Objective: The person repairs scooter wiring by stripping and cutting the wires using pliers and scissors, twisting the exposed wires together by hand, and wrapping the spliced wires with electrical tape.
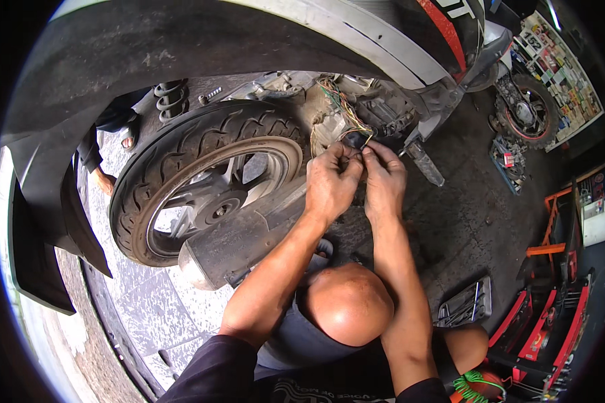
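Observation:
My left hand [333, 181] grips the black-covered end [355, 138] of a wiring harness beside the motor scooter's engine. Close against it, the fingertips of my right hand [385, 180] pinch a thin yellow wire [368, 140]. Loose green, white and reddish wires [339, 101] run from there up along the greasy engine [329, 127]. Fingers cover much of the spot where the wires meet. To the left of my hands is the rear wheel [208, 181], with the muffler [242, 235] under my left forearm.
Scooter bodywork [181, 40] hangs low overhead. Another person's hand [103, 181] shows beyond the wheel. At right are a small parts tray [509, 164], a second motorcycle wheel [528, 111] and red tool trays [541, 329]. A tool case [467, 302] lies near my knee.

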Tool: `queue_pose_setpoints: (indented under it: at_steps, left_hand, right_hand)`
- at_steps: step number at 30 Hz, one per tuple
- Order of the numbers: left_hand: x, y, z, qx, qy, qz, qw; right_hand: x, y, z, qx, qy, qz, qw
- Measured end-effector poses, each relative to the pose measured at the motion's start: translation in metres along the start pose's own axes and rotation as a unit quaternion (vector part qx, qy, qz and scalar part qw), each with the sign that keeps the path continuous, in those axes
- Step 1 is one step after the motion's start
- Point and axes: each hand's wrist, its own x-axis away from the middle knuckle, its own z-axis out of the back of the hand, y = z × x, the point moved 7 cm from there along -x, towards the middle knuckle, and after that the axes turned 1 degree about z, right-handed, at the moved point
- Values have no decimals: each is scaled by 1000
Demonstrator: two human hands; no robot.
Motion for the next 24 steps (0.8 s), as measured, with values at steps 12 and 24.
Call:
queue_pose_setpoints:
  at_steps: [12,24]
  left_hand:
    - [-1,0,4,-82,12,-69,994]
    - [8,-4,11,-40,-11,-19,999]
  right_hand:
    - [19,-32,-13,67,-33,77,994]
    - [4,20,-4,-192,-70,-115,972]
